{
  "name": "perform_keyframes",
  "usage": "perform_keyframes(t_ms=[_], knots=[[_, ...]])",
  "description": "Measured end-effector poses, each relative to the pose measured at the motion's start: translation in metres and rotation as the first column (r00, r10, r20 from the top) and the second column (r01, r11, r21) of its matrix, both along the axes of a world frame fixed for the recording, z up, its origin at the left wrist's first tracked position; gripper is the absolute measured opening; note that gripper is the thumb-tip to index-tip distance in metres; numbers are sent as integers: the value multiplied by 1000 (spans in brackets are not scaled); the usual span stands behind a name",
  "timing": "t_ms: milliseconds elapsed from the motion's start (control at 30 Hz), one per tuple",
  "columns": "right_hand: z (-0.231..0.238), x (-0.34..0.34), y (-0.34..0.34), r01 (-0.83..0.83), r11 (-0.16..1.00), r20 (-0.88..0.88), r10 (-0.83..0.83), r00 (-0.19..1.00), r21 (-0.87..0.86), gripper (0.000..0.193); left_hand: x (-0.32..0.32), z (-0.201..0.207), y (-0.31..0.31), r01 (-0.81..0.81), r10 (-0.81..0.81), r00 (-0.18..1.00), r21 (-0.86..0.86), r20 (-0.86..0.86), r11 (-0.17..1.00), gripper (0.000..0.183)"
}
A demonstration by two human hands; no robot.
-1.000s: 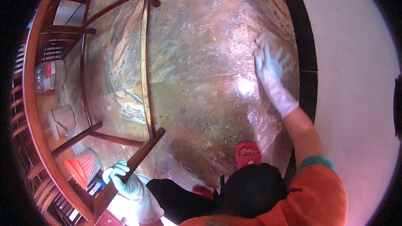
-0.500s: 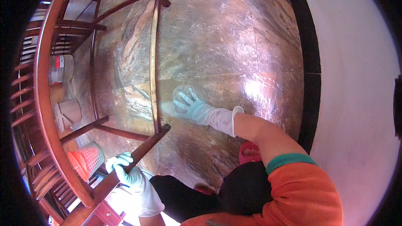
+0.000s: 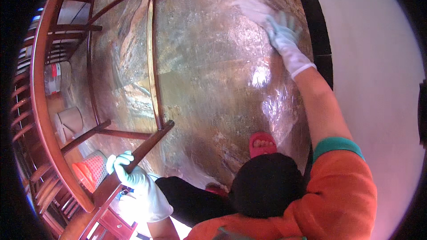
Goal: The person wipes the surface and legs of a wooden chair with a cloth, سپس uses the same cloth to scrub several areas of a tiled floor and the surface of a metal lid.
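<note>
My left hand (image 3: 129, 173), in a pale gloved covering, is closed around a dark reddish-brown leg of a wooden chair (image 3: 151, 58) at the lower left. My right arm reaches far forward and to the right. The right hand (image 3: 284, 31), gloved the same way, lies over the marbled brown floor (image 3: 200, 84) with its fingers spread. Against its left side is a pale, blurred patch that looks like a cloth (image 3: 253, 9). Motion smears the fingertips, and the palm's underside is hidden.
A black skirting strip (image 3: 327, 69) and a white wall (image 3: 373, 98) run along the right. Beyond the chair's bars stand a clear plastic container (image 3: 58, 78), a beige bucket (image 3: 70, 121) and a perforated basket with a red lining (image 3: 89, 171). My foot in a pink slipper (image 3: 262, 144) is below.
My right hand has swept forward and right across the floor, away from beside the chair's lower bar, and the pale patch moved along. My left hand keeps its hold on the leg.
</note>
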State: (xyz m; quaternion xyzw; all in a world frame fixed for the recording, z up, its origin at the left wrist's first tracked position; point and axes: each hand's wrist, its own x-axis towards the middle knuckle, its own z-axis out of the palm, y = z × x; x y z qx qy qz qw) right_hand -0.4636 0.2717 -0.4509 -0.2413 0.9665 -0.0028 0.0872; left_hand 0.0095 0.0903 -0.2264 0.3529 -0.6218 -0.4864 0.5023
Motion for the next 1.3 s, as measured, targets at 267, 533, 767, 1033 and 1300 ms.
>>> perform_keyframes(t_ms=[267,533,767,1033,1300], knots=[[-14,131,136,141,988,-179,-149,972,-56,50,-10,-4,5,46,-49,997,-50,-56,998,17],[-1,306,53,-630,597,-63,699,712,-496,50,-1,0,1,11,-11,1000,-31,24,999,17],[6,196,-84,-807,448,-115,844,524,-385,41,-17,9,4,18,-19,1000,-70,-17,997,32],[7,-57,-136,-66,998,-162,69,984,22,52,-23,17,14,-4,5,1000,-42,28,999,35],[4,36,-304,-480,877,-364,440,821,-24,51,-29,14,11,-58,59,998,-53,22,997,36]])
